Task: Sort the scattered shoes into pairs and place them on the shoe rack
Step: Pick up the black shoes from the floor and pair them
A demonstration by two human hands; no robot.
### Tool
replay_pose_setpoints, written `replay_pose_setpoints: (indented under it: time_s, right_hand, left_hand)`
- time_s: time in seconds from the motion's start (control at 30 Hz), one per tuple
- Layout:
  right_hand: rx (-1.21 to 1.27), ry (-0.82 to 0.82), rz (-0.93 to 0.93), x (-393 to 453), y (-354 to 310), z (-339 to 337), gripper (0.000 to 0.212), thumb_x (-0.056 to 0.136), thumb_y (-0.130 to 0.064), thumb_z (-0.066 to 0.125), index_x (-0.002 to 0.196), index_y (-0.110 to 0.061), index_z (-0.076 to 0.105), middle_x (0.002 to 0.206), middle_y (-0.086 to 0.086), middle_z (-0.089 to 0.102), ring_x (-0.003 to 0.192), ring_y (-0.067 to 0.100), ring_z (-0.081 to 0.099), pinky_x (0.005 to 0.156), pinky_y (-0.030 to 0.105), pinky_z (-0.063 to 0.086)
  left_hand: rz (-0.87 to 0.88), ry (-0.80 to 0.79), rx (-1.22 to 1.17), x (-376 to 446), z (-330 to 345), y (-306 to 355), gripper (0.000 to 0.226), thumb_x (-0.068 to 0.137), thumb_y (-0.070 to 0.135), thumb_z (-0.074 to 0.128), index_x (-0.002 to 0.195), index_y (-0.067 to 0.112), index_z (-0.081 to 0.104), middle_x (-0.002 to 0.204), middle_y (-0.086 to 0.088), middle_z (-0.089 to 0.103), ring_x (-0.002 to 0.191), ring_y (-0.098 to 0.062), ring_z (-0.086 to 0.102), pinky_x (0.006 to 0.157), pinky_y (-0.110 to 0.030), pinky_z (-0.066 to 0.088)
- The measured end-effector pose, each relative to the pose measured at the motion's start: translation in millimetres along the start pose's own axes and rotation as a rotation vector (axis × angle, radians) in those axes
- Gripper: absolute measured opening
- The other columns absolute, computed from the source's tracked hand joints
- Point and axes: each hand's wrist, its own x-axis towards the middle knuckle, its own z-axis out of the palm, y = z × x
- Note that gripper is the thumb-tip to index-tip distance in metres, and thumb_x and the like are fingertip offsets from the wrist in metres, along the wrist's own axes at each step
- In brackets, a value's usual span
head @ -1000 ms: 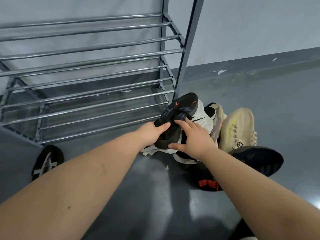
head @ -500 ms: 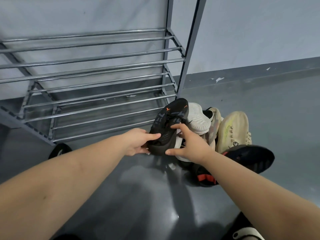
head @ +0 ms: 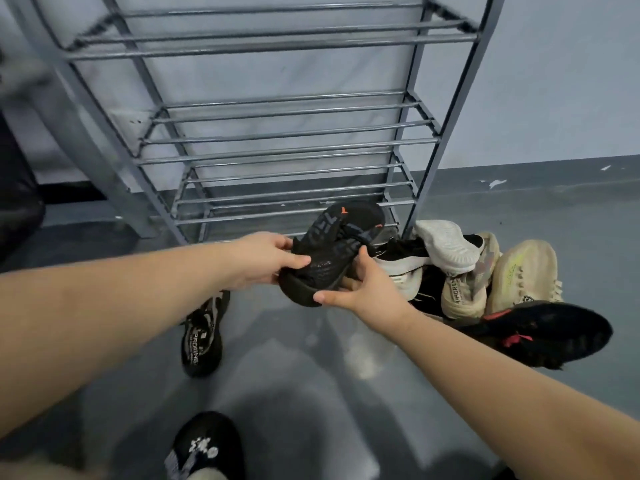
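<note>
Black shoe up off the floor before the rack, both hands clamped on it, fingers curled round sole and upper — light, bendy, best pinched heel and midfoot.

We have a single view, worn on the person's head, looking forward and steeply down with a wide angle that bows the straight lines. It sits close over both forearms, which reach in from the near edge. Ahead it faces the shoe rack against the far wall, with grey floor filling the near half.
</note>
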Motion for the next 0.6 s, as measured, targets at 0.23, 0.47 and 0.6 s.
replay_pose_setpoints:
  time_s: [0.23, 0.47, 0.6]
  right_hand:
    - [0.056, -0.06, -0.069, 34.8, -19.5, 56.2, 0.106, 0.072, -0.002, 0.079, 0.152, -0.015, 0.012, 0.151, -0.008, 0.036, 0.12, 0.009, 0.054, 0.087, 0.016, 0.052]
    - [-0.071, -0.133, 0.08, 67.6, 18.1, 89.5, 0.119, 0.073, -0.003, 0.079, 0.153, -0.021, -0.007, 0.148, -0.015, 0.031, 0.133, 0.011, 0.042, 0.107, 0.029, 0.04]
    - [-0.271, -0.152, 0.159, 85.4, 57.2, 100.4, 0.116, 0.073, -0.004, 0.079, 0.152, -0.019, -0.004, 0.155, -0.006, 0.026, 0.135, 0.018, 0.04, 0.105, 0.04, 0.044]
  left_hand:
    - [0.023, 0.057, -0.016, -21.7, -67.3, -5.4, 0.026, 0.09, 0.01, 0.059, 0.116, 0.007, 0.059, 0.109, -0.006, 0.068, 0.099, -0.017, 0.065, 0.09, -0.03, 0.051]
    - [-0.11, 0.105, -0.151, 8.8, -90.5, -82.5, 0.022, 0.089, 0.011, 0.061, 0.111, 0.014, 0.063, 0.116, -0.004, 0.068, 0.109, -0.017, 0.062, 0.101, -0.034, 0.046]
    - [-0.147, 0.208, -0.363, 32.5, -79.0, -134.4, 0.045, 0.086, -0.007, 0.058, 0.126, 0.013, 0.056, 0.12, -0.005, 0.063, 0.112, -0.019, 0.059, 0.094, -0.026, 0.048]
